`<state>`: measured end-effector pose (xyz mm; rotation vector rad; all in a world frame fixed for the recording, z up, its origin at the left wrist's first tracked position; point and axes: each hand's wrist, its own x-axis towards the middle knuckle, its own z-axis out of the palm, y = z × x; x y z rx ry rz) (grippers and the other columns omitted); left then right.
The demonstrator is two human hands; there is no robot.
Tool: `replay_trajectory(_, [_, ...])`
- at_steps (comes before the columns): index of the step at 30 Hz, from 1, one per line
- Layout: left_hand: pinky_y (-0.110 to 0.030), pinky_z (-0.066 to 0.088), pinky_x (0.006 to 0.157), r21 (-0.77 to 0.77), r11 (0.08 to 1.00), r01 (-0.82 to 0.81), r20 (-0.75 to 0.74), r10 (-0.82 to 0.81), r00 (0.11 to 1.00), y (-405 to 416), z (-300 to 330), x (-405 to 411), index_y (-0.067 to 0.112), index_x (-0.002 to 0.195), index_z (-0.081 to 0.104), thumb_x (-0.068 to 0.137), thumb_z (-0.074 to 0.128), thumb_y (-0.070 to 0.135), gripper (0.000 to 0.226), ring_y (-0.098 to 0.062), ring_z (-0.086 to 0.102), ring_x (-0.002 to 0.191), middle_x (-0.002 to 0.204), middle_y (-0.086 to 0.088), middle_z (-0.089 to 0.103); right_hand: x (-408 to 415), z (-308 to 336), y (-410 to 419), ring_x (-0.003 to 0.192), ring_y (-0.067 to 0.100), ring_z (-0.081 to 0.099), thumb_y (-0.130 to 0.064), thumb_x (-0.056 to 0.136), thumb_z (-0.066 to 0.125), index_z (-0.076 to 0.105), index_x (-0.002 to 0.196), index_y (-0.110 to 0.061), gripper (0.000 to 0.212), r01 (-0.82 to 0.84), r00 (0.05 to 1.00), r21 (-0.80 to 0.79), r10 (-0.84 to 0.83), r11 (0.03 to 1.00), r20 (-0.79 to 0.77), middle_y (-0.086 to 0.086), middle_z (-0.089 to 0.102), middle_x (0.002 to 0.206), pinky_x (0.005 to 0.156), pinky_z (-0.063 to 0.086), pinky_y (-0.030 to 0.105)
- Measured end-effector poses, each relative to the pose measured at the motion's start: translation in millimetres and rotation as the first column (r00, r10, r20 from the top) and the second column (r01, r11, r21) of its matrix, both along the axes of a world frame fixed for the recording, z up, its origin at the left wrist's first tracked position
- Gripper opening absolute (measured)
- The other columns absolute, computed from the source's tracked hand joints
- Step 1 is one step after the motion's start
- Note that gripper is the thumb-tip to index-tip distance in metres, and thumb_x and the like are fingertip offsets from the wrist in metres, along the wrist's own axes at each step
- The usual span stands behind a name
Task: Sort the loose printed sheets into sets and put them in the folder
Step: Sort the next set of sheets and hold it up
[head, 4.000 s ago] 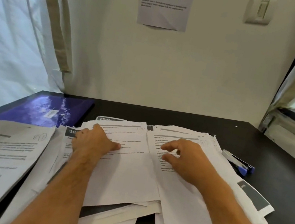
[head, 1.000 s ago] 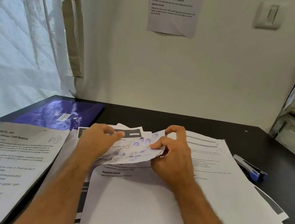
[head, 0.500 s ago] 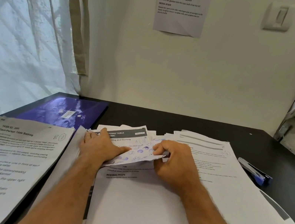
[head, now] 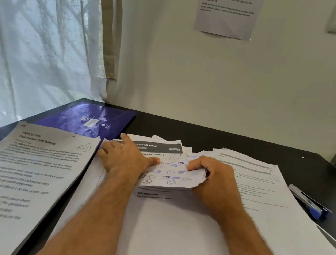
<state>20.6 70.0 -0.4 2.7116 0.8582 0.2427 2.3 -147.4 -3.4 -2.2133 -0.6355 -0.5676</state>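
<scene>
The black table (head: 216,140) carries the purple folder (head: 88,120) in the frame's left middle. Loose printed sheets (head: 168,227) fill the lower centre. On them lies a small patterned sheet (head: 168,175), long axis left-right. The right hand (head: 214,179) pinches its right end; the left hand (head: 128,158), nearer the folder, presses flat.
</scene>
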Motion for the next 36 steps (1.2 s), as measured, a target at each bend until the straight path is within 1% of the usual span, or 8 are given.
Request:
replay_trajectory(5, [-0.053,0.027,0.112,-0.094,0.995,-0.01,0.041,0.014,0.999,2,2,0,0.013,0.158,0.006,0.07,0.069,0.078,0.126,-0.041,0.029,0.14,0.152,-0.026,0.033,3,-2,-1,0.084,0.008,0.068,-0.018,0.073,0.089,0.073,0.093,-0.018,0.025,-0.015,1.0,0.045,0.015,0.999,0.005,-0.004,0.071,0.099,0.073,0.057,0.014])
replay_trajectory(9, [-0.053,0.035,0.105,-0.204,0.978,-0.052,0.314,0.116,0.942,12,4,2,0.02,0.149,0.033,0.088,0.068,0.042,0.073,-0.035,0.052,0.121,0.135,-0.015,0.057,3,-3,-1,0.087,0.01,0.069,-0.02,0.073,0.088,0.073,0.095,-0.019,0.027,-0.009,1.0,0.049,0.009,0.999,0.003,-0.005,0.071,0.102,0.073,0.056,0.013])
replay_trajectory(14, [-0.022,0.038,0.056,-0.25,0.966,0.068,0.584,0.095,0.806,20,11,-3,0.024,0.11,0.067,0.099,0.057,0.026,0.015,-0.009,0.053,0.069,0.102,0.0,0.071,3,-1,1,0.084,0.006,0.066,-0.013,0.072,0.088,0.073,0.095,-0.017,0.027,-0.021,0.999,0.04,0.02,0.999,0.03,-0.009,0.068,0.099,0.069,0.054,0.009])
replay_trajectory(20, [-0.041,0.055,0.08,-0.315,0.908,0.276,0.65,-0.005,0.76,12,27,-5,0.032,0.085,0.059,0.094,0.058,0.031,0.009,-0.018,0.066,0.089,0.087,0.012,0.067,3,0,5,0.092,0.014,0.068,-0.005,0.084,0.075,0.071,0.106,-0.017,0.026,0.023,0.992,0.036,-0.027,0.999,0.121,-0.003,0.073,0.104,0.074,0.053,0.01])
replay_trajectory(26, [-0.042,0.056,0.088,-0.441,0.456,0.773,0.701,-0.364,0.614,1,61,-40,0.018,0.079,0.068,0.089,0.064,0.005,0.017,-0.03,0.071,0.089,0.087,-0.012,0.075,1,5,13,0.099,0.014,0.065,-0.013,0.091,0.069,0.05,0.144,-0.022,0.057,0.018,0.997,0.06,-0.022,0.998,0.078,-0.001,0.069,0.113,0.091,0.055,0.029])
replay_trajectory(31, [-0.038,0.053,0.098,-0.596,0.21,0.775,0.673,-0.395,0.625,-6,66,-50,0.002,0.098,0.072,0.09,0.066,0.023,0.024,-0.022,0.071,0.098,0.098,-0.013,0.075,4,0,11,0.1,0.015,0.056,-0.014,0.079,0.083,0.076,0.099,-0.021,0.022,0.023,0.987,0.012,-0.025,1.0,0.158,0.003,0.056,0.121,0.082,0.046,0.012])
replay_trajectory(33, [-0.037,0.047,0.102,-0.602,0.334,0.725,0.695,-0.229,0.682,-2,59,-43,0.008,0.104,0.074,0.092,0.061,0.039,0.036,-0.019,0.071,0.104,0.102,-0.006,0.077,4,0,6,0.102,0.012,0.054,-0.015,0.069,0.09,0.073,0.086,-0.021,0.025,0.016,0.992,0.01,-0.017,1.0,0.128,0.001,0.056,0.122,0.081,0.041,0.01])
replay_trajectory(36, [-0.033,0.047,0.094,-0.384,0.818,0.429,0.48,-0.22,0.849,12,37,-26,0.021,0.123,0.067,0.087,0.073,0.038,0.04,-0.022,0.063,0.115,0.122,-0.002,0.069,3,1,-2,0.092,0.014,0.063,-0.019,0.062,0.091,0.064,0.075,-0.022,0.03,-0.044,0.992,0.041,0.039,0.998,0.121,-0.004,0.065,0.103,0.075,0.052,0.025])
